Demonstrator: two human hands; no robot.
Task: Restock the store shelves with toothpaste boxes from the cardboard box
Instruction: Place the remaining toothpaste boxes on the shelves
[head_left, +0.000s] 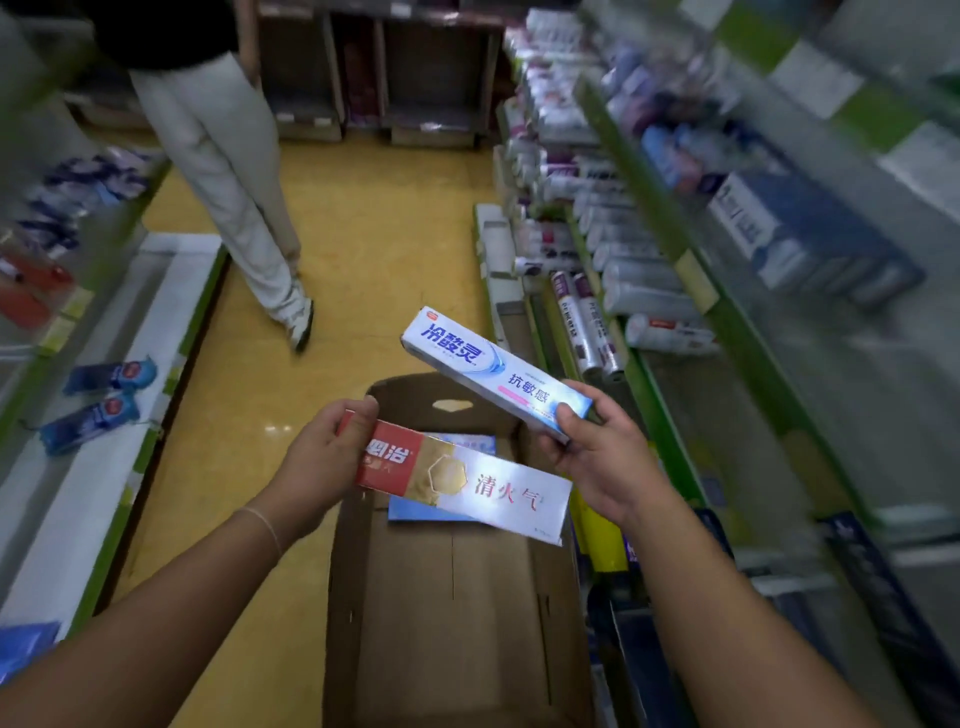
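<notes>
Left hand (317, 457) pinches one end of a red and white toothpaste box (467, 480), right hand (597, 447) grasps a blue one (488, 369), both above the cardboard box (447, 597). Another blue box (415, 512) inside is mostly hidden. The right-side shelves (649, 218) are too blurry to read.

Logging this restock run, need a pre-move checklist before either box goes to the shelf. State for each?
1. Left hand grips red-and-gold toothpaste box at its end: ok.
2. Right hand grips blue-and-white toothpaste box at its end: ok.
3. Both boxes clear of cardboard box: ok.
4. Stock left in carton: one blue box visible, ok.
5. Free slot on right shelves: cannot tell, blurred.
6. Person standing in aisle: not ok, watch.
</notes>
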